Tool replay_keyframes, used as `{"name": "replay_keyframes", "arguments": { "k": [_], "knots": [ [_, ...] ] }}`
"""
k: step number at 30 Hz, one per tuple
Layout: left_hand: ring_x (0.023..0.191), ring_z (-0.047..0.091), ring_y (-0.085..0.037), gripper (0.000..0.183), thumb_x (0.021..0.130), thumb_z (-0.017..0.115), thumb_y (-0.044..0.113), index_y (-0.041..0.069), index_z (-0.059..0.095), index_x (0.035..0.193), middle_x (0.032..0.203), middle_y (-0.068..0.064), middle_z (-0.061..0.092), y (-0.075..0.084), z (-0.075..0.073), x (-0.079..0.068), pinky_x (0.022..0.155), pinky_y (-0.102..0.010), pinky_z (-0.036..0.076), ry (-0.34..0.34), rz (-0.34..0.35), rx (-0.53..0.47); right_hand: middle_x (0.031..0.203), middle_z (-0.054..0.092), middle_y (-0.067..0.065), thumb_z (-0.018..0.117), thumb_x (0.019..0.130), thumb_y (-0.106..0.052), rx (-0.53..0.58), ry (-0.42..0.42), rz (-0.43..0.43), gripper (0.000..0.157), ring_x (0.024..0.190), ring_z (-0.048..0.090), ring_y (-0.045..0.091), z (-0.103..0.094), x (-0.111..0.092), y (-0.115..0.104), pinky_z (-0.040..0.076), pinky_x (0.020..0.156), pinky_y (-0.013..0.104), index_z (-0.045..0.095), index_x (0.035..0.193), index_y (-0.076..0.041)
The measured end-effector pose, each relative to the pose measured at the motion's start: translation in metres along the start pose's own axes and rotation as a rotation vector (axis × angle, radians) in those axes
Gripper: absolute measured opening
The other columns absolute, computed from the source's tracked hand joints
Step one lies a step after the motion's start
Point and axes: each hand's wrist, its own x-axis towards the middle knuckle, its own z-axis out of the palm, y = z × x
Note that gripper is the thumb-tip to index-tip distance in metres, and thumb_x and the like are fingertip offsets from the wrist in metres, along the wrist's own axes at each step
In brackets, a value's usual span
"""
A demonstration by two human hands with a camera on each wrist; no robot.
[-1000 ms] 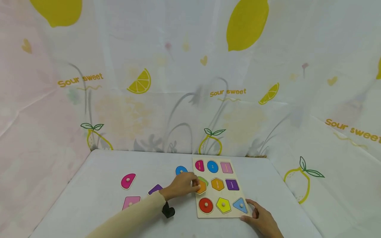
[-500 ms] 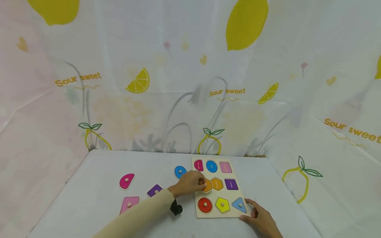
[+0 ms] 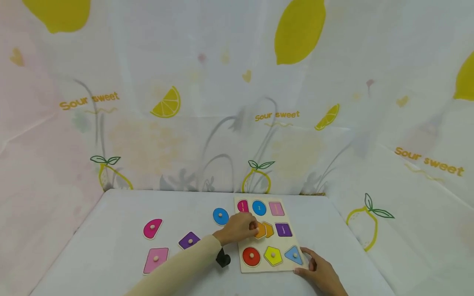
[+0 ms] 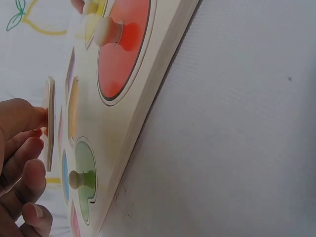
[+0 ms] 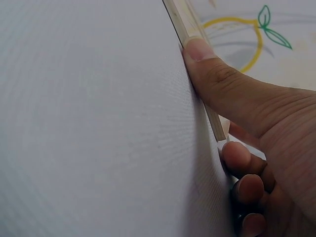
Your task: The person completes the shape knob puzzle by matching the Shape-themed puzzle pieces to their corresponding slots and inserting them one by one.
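In the head view my left hand [image 3: 237, 229] pinches the knob of an orange hexagon puzzle piece [image 3: 261, 232]. The piece overlaps the orange hexagon recess [image 3: 270, 230] there; the left wrist view has it raised above the wooden puzzle board [image 4: 121, 143], its face upright. My right hand [image 3: 321, 271] holds the board's near right corner, thumb [image 5: 217, 79] on the front edge and fingers at the right side. A red circle [image 3: 255, 261], a yellow pentagon [image 3: 277, 259] and a blue triangle [image 3: 291, 257] sit in the near row. A green knobbed piece [image 4: 85, 160] lies in its recess.
Left of the board lie a blue round piece [image 3: 218, 220], a purple piece [image 3: 185, 242], a pink four-sided piece [image 3: 151, 263] and a magenta half-round piece [image 3: 149, 231]. Lemon-printed cloth [image 3: 207, 135] hangs behind the white table [image 3: 118, 230].
My left hand has moved right with the orange hexagon piece, from over the green piece to the orange recess. The right hand stays at the board's corner. The head view has shifted slightly.
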Motion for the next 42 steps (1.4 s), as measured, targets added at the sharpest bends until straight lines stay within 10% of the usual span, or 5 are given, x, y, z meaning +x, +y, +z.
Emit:
{"name": "replay_keyframes", "arguments": {
  "k": [42],
  "knots": [
    [0.069,0.051,-0.004,0.010,0.091,0.078,0.021,0.015,0.072,0.086,0.072,0.013,0.058,0.001,0.035,0.032,0.062,-0.018,0.045,0.003,0.007,0.036,0.073,0.047,0.001,0.093,0.071,-0.046,0.040,0.034,-0.034,0.083,0.065,0.044,0.016,0.002,-0.001,0.002,0.033,0.057,0.026,0.063,0.138,-0.010]
  ]
}}
